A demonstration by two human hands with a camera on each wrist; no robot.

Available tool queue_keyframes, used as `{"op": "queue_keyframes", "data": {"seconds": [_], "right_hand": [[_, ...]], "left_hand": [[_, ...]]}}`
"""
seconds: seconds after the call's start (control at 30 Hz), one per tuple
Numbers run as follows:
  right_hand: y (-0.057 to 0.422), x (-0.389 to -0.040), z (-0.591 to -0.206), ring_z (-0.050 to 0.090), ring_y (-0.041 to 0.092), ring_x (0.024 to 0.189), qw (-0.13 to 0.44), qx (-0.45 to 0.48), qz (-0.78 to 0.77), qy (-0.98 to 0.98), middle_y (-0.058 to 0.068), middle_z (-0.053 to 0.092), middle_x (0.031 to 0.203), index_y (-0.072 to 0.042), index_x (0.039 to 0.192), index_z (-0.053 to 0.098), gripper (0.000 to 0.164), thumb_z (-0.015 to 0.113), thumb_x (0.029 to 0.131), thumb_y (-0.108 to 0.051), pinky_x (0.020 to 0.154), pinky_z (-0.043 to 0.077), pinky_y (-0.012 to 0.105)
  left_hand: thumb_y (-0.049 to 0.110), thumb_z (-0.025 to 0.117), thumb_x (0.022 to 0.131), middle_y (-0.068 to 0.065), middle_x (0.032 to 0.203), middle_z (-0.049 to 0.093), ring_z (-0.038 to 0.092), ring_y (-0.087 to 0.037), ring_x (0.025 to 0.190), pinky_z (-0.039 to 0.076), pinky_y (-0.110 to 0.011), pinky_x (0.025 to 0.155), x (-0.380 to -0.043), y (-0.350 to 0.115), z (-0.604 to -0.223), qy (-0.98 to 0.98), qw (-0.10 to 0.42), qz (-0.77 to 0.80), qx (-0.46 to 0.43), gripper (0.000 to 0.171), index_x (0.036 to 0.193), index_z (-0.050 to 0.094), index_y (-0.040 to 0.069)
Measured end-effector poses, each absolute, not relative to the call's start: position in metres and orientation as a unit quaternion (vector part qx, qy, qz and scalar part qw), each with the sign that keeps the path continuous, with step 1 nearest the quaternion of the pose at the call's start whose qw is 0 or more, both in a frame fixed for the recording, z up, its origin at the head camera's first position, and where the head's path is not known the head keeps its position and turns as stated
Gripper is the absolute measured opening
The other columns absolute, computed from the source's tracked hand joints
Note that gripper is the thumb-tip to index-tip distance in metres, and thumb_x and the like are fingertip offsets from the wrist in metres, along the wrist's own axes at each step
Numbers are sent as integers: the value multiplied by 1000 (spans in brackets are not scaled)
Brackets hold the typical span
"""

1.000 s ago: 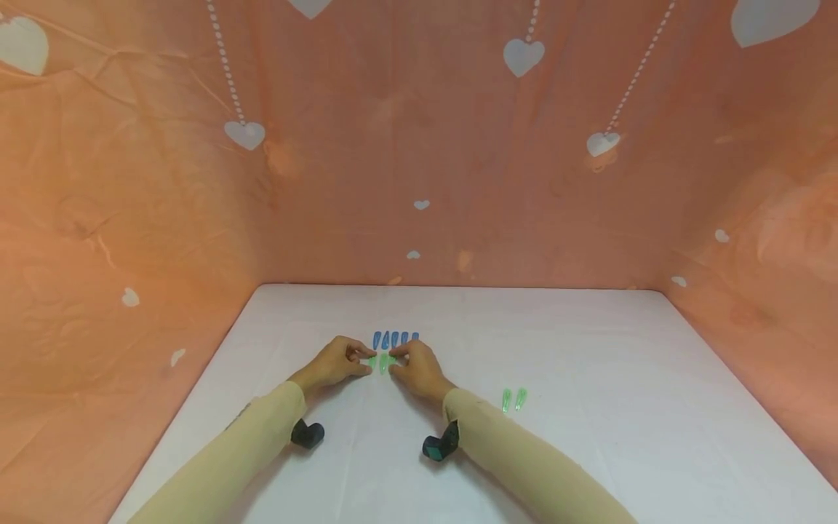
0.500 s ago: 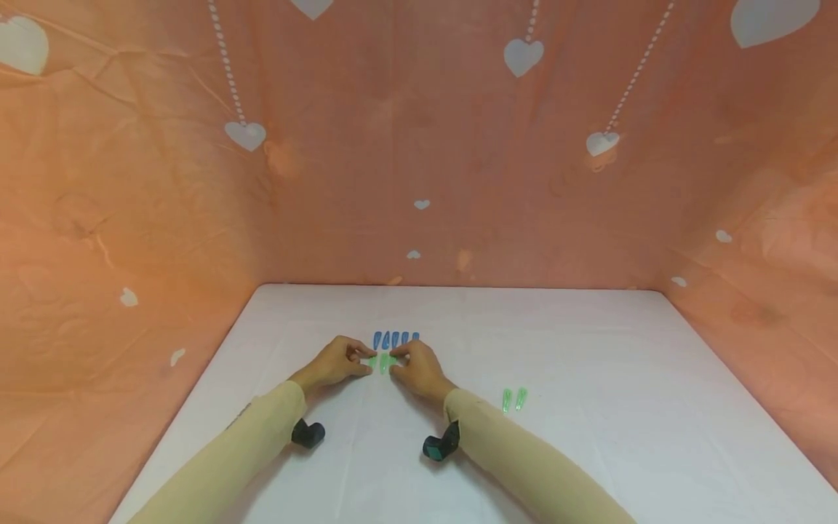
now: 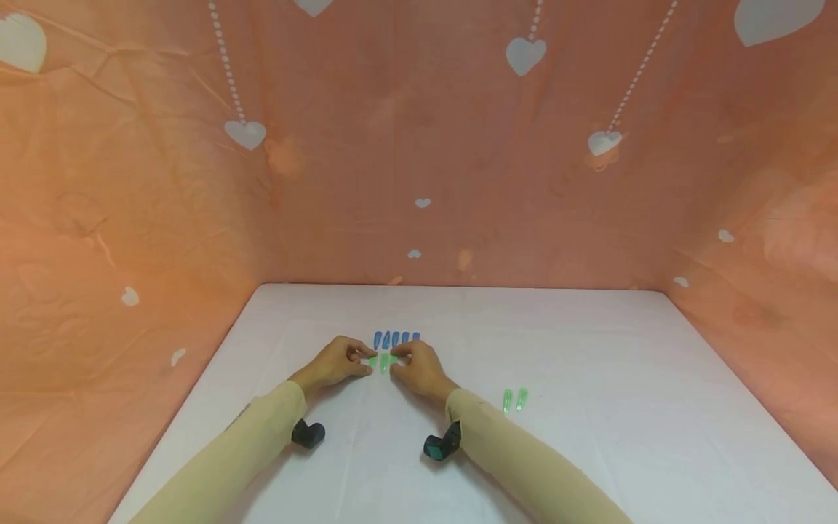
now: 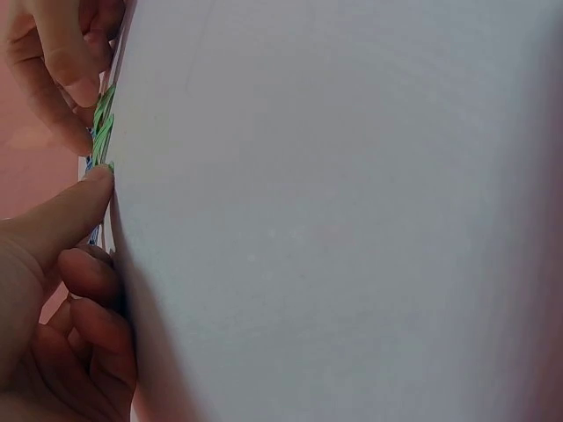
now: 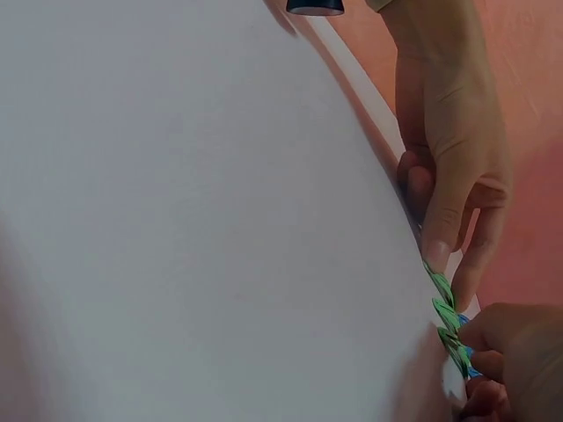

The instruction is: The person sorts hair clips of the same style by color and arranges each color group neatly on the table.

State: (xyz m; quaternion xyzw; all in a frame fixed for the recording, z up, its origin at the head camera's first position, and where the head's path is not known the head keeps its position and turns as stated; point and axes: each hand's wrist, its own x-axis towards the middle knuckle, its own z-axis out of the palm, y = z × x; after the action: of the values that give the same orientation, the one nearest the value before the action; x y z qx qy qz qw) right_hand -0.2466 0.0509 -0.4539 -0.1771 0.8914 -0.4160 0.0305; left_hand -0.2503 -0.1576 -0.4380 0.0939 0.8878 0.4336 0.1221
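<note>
Three green snap hair clips lie side by side on the white table, the middle one [image 3: 384, 363] showing between my hands. My left hand [image 3: 334, 362] pinches the left green hair clip [image 3: 373, 361] between thumb and forefinger. On the other side, my right hand [image 3: 420, 370] has thumb and forefinger at the two ends of the right green hair clip [image 3: 393, 359], partly covering it. Close up in the right wrist view, the green clips [image 5: 446, 314] stand in a slanted row between both hands. Just beyond them runs a row of several blue hair clips [image 3: 396, 340].
Two more green hair clips [image 3: 514, 399] lie apart on the table to the right of my right hand. A black wrist camera [image 3: 308, 435] hangs under the left sleeve, another black camera [image 3: 442, 442] under the right. An orange cloth [image 3: 458, 145] with white hearts surrounds the table [image 3: 589, 349].
</note>
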Motion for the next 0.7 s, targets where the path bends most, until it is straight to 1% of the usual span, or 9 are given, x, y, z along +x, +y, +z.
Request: {"op": "queue_keyframes", "data": {"seconds": [0.17,0.3,0.47,0.53,0.6,0.7], "right_hand": [[52,-248,-455,62,26,108,38,-173,-427,887,15,68,123,-2,119,71,33,68,87,-11,99,50,45],[53,-250,-456,61,23,103,39,-169,-437,883,14,68,121,-3,118,71,32,69,87,-11,95,51,42],[53,-251,-456,62,21,100,39,-176,-441,879,14,69,120,-2,117,71,32,69,86,-12,91,52,38],[54,-252,-455,62,22,101,40,-185,-443,877,15,69,119,-1,116,71,31,69,87,-12,91,52,38],[57,-253,-453,62,20,97,45,-198,-447,871,16,69,121,0,117,71,31,67,89,-13,87,53,35],[64,-257,-451,63,14,83,72,-221,-471,851,17,68,122,1,122,68,31,64,94,-13,74,54,28]], "left_hand": [[10,76,89,3,64,45,43,-13,66,39,-29,76,-250,-157,-439,892,123,427,83,32,120,72,1],[10,76,88,3,64,45,43,-12,66,39,-29,76,-251,-156,-441,890,123,432,77,32,119,73,1],[9,76,89,3,63,43,42,-12,66,39,-29,76,-251,-157,-440,888,124,435,83,33,120,72,0],[9,76,89,3,63,43,41,-12,65,39,-29,75,-250,-157,-439,887,124,435,90,33,120,71,-1],[8,75,89,3,62,43,41,-12,64,39,-28,73,-250,-157,-438,886,124,437,93,33,120,71,-2],[7,75,89,3,62,43,40,-12,63,39,-26,68,-251,-156,-437,885,126,438,97,34,121,70,-3]]}}
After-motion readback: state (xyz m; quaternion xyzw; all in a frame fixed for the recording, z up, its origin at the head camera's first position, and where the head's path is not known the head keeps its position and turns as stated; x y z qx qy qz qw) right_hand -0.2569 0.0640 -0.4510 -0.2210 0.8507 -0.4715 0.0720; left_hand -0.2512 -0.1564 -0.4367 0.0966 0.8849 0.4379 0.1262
